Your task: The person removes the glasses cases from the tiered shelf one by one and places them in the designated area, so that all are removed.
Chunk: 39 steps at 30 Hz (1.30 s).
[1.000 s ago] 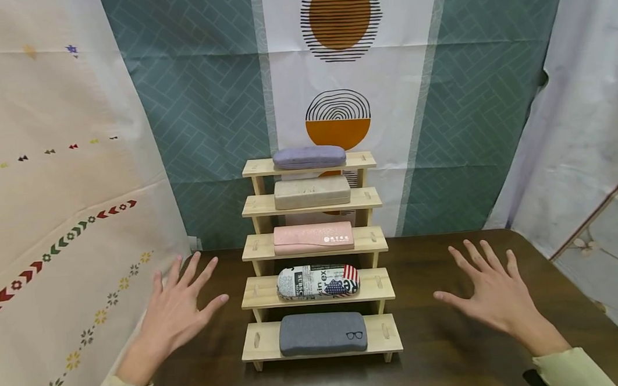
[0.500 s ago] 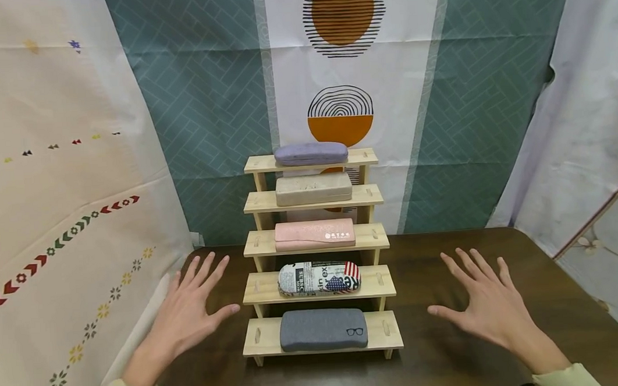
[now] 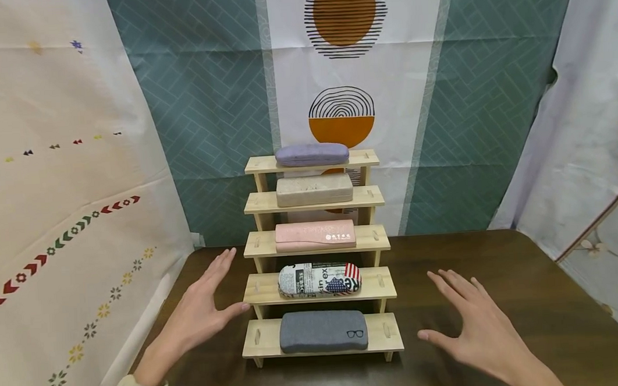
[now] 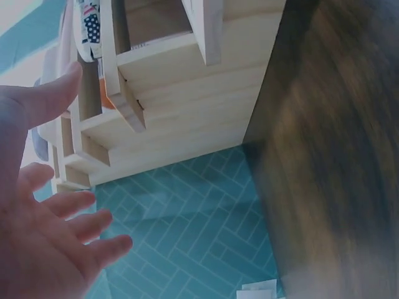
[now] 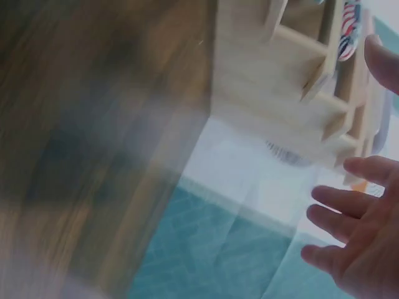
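Note:
A stepped wooden rack [image 3: 252, 332] stands mid-table in the head view, one glasses case on each tier. From bottom to top lie a grey case [image 3: 322, 331] with a small glasses print, a newsprint-patterned case [image 3: 319, 280], a pink case [image 3: 315, 236], a beige case [image 3: 314, 190] and a lilac case [image 3: 312, 154]. My left hand [image 3: 197, 309] hovers left of the rack, thumb tip close to its lower tiers, palm turned inward. To the rack's right floats my right hand [image 3: 475, 324], fingers spread and slightly bent. Both hands hold nothing.
Dark brown wooden table [image 3: 423, 268] surrounds the rack. Behind it hangs a teal and white cloth [image 3: 205, 105] with orange circles. An embroidered cream cloth [image 3: 67, 188] borders the left side, a pale floral curtain [image 3: 596, 160] the right.
Both hands have moved inward toward the rack, and the left palm has turned more to face it. The right hand has also come lower. The cases stay where they were.

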{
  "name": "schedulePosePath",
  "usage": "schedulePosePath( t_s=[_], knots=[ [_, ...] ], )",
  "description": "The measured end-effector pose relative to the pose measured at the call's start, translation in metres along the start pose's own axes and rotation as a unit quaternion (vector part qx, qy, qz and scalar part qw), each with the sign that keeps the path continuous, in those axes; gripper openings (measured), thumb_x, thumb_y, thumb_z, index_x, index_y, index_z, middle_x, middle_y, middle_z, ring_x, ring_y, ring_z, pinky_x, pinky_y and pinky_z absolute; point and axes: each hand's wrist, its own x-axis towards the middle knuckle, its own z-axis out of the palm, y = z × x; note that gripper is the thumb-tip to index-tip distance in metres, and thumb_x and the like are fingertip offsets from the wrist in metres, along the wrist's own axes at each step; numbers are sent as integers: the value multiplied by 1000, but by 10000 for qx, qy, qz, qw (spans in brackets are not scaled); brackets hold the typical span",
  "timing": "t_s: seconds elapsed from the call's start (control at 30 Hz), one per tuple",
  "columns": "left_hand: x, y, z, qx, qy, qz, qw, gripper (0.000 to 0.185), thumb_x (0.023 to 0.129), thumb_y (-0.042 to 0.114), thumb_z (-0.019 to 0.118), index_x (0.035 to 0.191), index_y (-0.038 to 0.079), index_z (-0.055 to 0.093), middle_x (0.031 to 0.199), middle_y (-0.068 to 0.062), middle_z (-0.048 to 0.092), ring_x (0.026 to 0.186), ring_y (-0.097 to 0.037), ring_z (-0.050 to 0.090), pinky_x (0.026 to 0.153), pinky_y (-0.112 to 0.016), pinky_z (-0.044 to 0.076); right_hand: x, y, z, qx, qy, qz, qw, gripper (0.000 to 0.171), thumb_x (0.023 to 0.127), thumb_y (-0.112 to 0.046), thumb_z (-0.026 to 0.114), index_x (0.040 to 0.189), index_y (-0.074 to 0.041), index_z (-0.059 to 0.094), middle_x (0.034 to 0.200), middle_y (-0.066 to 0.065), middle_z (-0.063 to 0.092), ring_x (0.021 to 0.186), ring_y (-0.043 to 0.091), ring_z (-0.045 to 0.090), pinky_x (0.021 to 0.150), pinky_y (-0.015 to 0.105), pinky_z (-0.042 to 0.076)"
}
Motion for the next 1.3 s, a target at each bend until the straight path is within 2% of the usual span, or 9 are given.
schedulePosePath(
  t_s=[0.07,0.13,0.2,0.3,0.53,0.77,0.9,1.0,1.3],
  knots=[
    [2,0,1,-186,41,30,9998,111,85,40,91,171,28,21,172,-4,28,153,-36,33,113,-63,41,-1,-11,-1,255,-15,108,9996,102,75,-60,91,160,-22,49,153,12,53,139,38,48,117,56,37],
    [4,-1,2,-319,71,56,9994,113,83,35,93,171,29,21,171,-6,30,151,-38,37,113,-63,42,-2,-20,-1,499,-45,199,9985,99,77,-57,91,160,-23,49,154,9,51,139,36,48,103,59,47],
    [6,-1,3,-417,77,79,9991,115,82,32,94,170,28,21,170,-8,32,150,-39,39,113,-62,42,-3,-29,1,692,-89,234,9973,96,78,-54,92,159,-24,50,155,8,49,138,34,49,94,60,52],
    [9,0,6,-552,45,21,9985,117,81,28,95,170,31,21,169,-10,33,149,-40,40,113,-62,43,-3,-41,7,873,-151,160,9959,89,80,-50,92,155,-21,55,152,5,52,135,31,52,92,60,55],
    [15,-1,12,-758,47,-79,9971,117,79,25,96,170,34,22,167,-8,36,146,-39,44,111,-63,45,0,-65,22,1181,-736,65,9902,80,84,-51,88,152,-21,58,148,0,56,129,26,60,93,55,58],
    [18,-2,15,-881,40,-13,9961,115,80,26,96,170,29,25,163,-14,42,143,-41,47,109,-64,47,8,-76,38,1639,-1398,135,9764,74,90,-51,82,152,-19,57,152,5,54,136,31,55,99,61,54],
    [21,-1,17,-1002,-9,21,9950,114,79,23,96,170,23,26,162,-17,42,139,-44,51,106,-64,49,11,-77,50,1673,-1453,113,9751,73,90,-52,82,150,-17,59,152,5,55,138,28,53,103,59,52],
    [21,-1,19,-1139,-53,25,9935,114,78,21,97,169,23,28,159,-19,46,136,-43,55,104,-62,51,13,-77,58,1722,-1404,83,9750,73,88,-45,86,150,-17,60,152,4,55,139,26,52,106,57,52],
    [20,2,21,-1329,-103,114,9910,110,78,20,97,167,15,33,148,-20,59,131,-34,62,102,-60,52,20,-78,73,1778,-1228,-215,9761,73,86,-38,89,150,-17,59,150,8,57,137,27,54,108,55,51]
  ],
)
